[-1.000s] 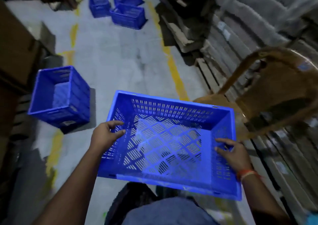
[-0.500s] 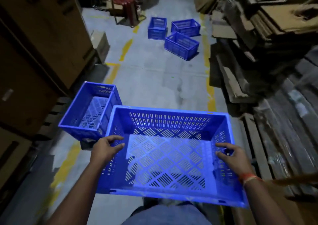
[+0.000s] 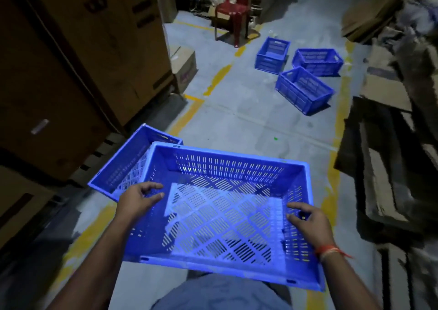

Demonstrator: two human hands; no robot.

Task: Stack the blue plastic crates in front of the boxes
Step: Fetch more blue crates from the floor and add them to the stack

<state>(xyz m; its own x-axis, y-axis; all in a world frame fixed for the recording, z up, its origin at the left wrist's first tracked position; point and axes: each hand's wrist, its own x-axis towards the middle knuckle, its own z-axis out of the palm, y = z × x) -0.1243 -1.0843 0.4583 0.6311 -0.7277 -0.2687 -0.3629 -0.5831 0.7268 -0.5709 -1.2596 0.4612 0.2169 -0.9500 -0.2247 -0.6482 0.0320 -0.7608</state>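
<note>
From the head view, we carry a blue crate [image 3: 220,212] above the floor [image 3: 237,120]: our left hand [image 3: 139,199] curls its grip over the left wall, our right hand [image 3: 308,222] over the right. Another crate [image 3: 125,167] sits just beside the boxes [image 3: 83,60]; three more [image 3: 303,72] lie well beyond.

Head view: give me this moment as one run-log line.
left hand: grips blue perforated plastic crate | right hand: grips same | target: blue crate on floor by cardboard boxes | not yet stacked
</note>
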